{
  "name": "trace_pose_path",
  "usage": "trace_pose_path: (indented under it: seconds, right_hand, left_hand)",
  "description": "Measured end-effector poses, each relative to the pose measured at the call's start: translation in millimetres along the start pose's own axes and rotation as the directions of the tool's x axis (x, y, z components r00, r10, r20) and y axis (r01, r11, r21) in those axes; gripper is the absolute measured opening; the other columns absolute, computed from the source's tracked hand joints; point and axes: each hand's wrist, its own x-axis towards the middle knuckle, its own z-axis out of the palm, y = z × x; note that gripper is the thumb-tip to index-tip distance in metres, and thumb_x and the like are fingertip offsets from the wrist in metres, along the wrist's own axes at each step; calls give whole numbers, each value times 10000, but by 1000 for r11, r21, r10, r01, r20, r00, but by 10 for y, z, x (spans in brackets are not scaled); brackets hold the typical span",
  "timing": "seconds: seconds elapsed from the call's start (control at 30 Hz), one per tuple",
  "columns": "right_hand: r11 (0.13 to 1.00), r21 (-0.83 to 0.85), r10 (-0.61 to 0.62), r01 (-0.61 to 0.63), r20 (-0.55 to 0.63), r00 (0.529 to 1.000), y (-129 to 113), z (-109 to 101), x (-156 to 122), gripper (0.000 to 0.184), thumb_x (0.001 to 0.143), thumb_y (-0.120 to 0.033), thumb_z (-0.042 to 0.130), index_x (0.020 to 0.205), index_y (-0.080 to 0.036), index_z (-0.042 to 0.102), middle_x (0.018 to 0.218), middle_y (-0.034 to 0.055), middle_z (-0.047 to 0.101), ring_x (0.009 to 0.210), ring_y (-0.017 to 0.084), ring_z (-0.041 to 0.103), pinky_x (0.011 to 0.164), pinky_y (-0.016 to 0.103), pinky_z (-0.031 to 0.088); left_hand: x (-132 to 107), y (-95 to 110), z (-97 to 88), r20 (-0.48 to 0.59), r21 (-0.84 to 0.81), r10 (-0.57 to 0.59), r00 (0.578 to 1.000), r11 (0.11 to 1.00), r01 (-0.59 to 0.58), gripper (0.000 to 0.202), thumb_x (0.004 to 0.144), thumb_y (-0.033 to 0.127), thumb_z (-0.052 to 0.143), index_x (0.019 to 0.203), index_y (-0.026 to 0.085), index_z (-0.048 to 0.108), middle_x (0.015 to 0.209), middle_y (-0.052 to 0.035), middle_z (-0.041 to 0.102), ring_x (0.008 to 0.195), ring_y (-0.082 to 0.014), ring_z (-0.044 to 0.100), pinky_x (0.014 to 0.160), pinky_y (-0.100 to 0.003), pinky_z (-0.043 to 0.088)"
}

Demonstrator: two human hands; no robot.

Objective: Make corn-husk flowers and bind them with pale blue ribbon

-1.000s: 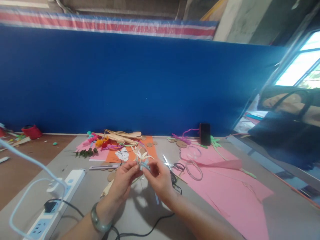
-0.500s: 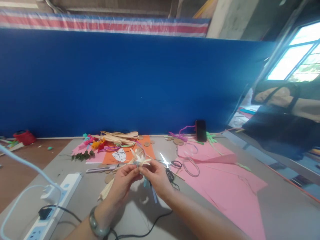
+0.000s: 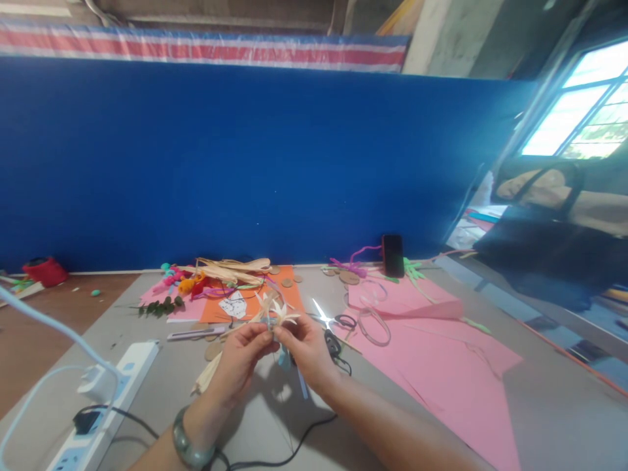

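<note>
Head: flower (image 3: 277, 313) between left hand (image 3: 240, 363), right hand (image 3: 307, 356)

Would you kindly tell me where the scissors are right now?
In the head view, the scissors lie just beyond the right hand, beside the pink paper.

- Straw flower (image 3: 275, 311): pale cream petals, with a light blue strip (image 3: 284, 358) hanging at its six o'clock.
- Sheet (image 3: 441, 353) at four o'clock of the flower: plain pink.
- Card (image 3: 292, 293) at twelve o'clock: orange, bearing a white scrap (image 3: 236, 305) with black lines.
- Surface (image 3: 161, 366): matt grey.
- Backdrop (image 3: 245, 163): deep blue, topped by a band (image 3: 196, 49) striped red, white and blue.
- Power strip (image 3: 112, 399): white, with a black plug (image 3: 84, 420).
- Phone (image 3: 393, 255): black.
- Bracelet (image 3: 189, 448): grey-green.
</note>
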Motion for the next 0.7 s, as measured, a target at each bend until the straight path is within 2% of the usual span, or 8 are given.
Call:
trace_pose_path:
  seconds: [0.33,0.53,0.7]
  right_hand:
    - [999,45,-19,19,11,1000,36,-11,9,174,690,-285,734,734,-187,598,685,-18,580,646,130,528,618,249,439]
    - [1000,23,-16,16,-5,1000,38,-18,10,193,693,-289,735,736,-184,579,665,-24,560,636,121,508,599,235,423]
    - [999,36,-3,3,-8,1000,40,-11,3,224,701,-323,729,723,-185,555,669,-30,546,629,114,509,605,236,436]
  left_hand:
    - [6,4,-11,-5,-31,2,1000,1000,-2,182,683,200,782,830,149,687,800,-53,748,689,-145,685,730,-270,538]
    - [-16,34,8,-19,42,16,1000,999,-15,199,669,206,790,832,142,696,803,-62,747,707,-154,688,757,-278,540]
    - [-35,49,39,-42,102,46,998,994,-42,205,670,237,789,833,143,707,772,-50,739,666,-144,680,721,-266,547]
